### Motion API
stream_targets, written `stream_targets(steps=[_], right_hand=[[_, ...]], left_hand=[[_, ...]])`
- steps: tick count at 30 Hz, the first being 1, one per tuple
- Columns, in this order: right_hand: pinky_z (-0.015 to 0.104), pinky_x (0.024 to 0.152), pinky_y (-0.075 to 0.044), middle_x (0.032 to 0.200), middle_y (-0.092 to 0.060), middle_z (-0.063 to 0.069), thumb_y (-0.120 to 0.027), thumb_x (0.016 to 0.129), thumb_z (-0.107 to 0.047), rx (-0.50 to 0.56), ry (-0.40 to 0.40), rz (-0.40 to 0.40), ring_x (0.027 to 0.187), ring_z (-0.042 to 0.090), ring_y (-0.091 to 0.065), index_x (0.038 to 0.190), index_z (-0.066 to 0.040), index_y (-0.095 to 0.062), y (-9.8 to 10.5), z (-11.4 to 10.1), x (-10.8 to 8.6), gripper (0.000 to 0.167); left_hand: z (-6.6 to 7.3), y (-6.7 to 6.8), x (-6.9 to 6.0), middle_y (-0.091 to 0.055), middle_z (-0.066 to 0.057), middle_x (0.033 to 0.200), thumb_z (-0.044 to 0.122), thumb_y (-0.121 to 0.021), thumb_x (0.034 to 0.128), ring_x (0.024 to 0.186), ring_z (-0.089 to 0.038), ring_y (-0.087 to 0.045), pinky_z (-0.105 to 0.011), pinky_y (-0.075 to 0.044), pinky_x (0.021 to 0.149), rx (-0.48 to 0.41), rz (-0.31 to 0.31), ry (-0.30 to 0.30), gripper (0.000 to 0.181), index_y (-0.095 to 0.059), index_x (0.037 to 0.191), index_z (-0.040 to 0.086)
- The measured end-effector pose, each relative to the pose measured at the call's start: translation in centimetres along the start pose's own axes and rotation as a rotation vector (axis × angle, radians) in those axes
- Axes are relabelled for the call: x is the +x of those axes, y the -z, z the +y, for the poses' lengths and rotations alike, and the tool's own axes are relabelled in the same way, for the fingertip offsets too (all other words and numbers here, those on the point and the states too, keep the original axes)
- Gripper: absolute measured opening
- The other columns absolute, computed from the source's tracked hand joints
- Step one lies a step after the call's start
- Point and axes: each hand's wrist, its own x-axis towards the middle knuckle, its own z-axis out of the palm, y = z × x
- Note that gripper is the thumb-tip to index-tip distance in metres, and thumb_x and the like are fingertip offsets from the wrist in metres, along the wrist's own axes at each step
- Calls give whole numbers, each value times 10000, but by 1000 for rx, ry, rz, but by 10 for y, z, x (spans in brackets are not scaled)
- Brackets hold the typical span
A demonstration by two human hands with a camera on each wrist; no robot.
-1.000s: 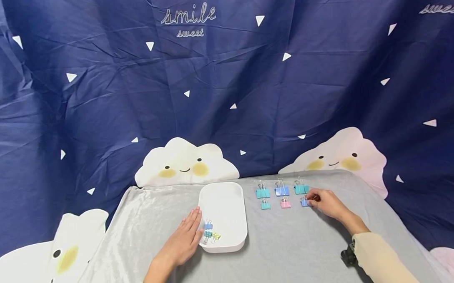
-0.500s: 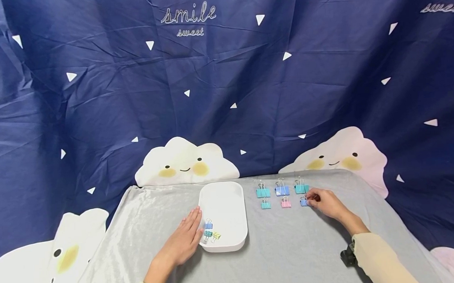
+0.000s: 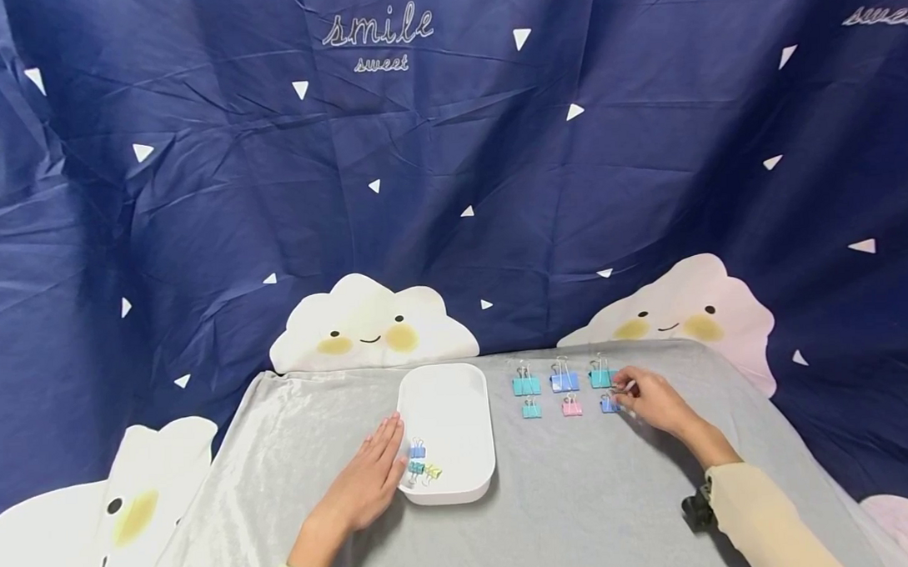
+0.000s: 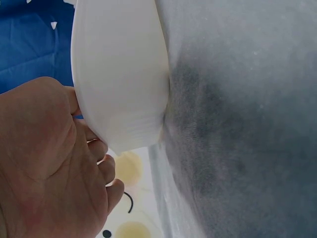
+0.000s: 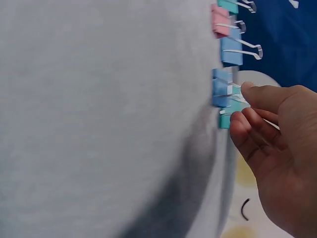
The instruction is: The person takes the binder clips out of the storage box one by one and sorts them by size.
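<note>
My left hand (image 3: pixel 366 478) rests with straight fingers along the left side of the white tray (image 3: pixel 476 488); the left wrist view shows its fingertips against the tray wall. Inside the tray lie a blue binder clip (image 3: pixel 418 452), a teal one (image 3: pixel 416 467) and a yellow one (image 3: pixel 433 472). On the cloth at right, my right hand (image 3: pixel 657 403) is beside a small blue binder clip (image 3: pixel 609 405). Its thumb and fingers are apart near that clip's wire handles, as the right wrist view shows. Just behind stands a larger teal binder clip (image 3: pixel 600 379).
A larger blue binder clip (image 3: pixel 564 383) and a teal one (image 3: pixel 527 386) continue the back row. The front row has a small pink clip (image 3: pixel 572 409) and a small teal clip (image 3: pixel 531 411). Grey cloth (image 3: pixel 566 496) covers the table; a dark blue curtain (image 3: pixel 449 150) hangs behind.
The right thumb and fingers have parted slightly and drawn off the small blue clip, which stays in its row. The left hand and tray have not moved.
</note>
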Motion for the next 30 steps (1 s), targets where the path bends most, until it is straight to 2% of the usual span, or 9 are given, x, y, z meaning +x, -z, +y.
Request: stream_targets(steps=[4,7,11,14,18,23,30], right_hand=[[263,690,-565,1014,-750,179,-784,919,8,-1,52,32,823,188,-678,1127,66,-712,7,-12,7,228],[262,713,-576,1024,-749,154,-782,918,-3,-9,95,42,828,145,-670,1130,34,-731,11,-23,12,220],[284,728,-599,1013,-743,102,-790,924,-27,-8,162,36,835,124,-677,1123,-17,-747,13,-43,19,204],[301,734,-604,1019,-751,81,-794,931,-39,-14,199,8,848,146,-687,1101,-52,-752,13,-61,23,176],[295,751,-593,1036,-756,36,-798,936,-59,-50,253,-42,872,144,-687,1083,-109,-759,9,-87,29,160],[288,737,-591,1007,-756,38,-807,936,-77,-69,374,-81,854,132,-687,1070,-117,-759,4,-119,40,148],[264,746,-611,1035,-730,15,-762,982,-114,-87,479,-195,820,30,-668,1106,-145,-755,-6,-163,53,128]], left_hand=[[-1,0,0,-284,-183,1753,298,-400,1161,1618,-413,-291,-629,-295,1301,3,7,-4,598,-312,1654,-30],[-2,0,0,-275,-176,1757,291,-409,1159,1623,-404,-284,-620,-291,1308,0,2,2,599,-305,1658,-23],[-4,-2,-1,-297,-198,1745,289,-414,1157,1602,-442,-312,-656,-313,1280,-15,20,-21,600,-315,1650,-38],[-3,-2,-1,-309,-206,1739,283,-428,1155,1597,-448,-319,-664,-317,1272,-22,32,-32,597,-328,1643,-45],[-2,1,0,-286,-190,1751,279,-446,1151,1620,-415,-285,-632,-291,1304,-9,13,-17,605,-314,1651,-34],[-2,2,0,-251,-166,1767,289,-442,1153,1641,-378,-245,-587,-260,1332,8,-16,8,617,-284,1665,-16],[-2,1,-1,-304,-195,1743,299,-452,1149,1610,-423,-306,-626,-308,1297,-7,21,-19,614,-325,1646,-38]])
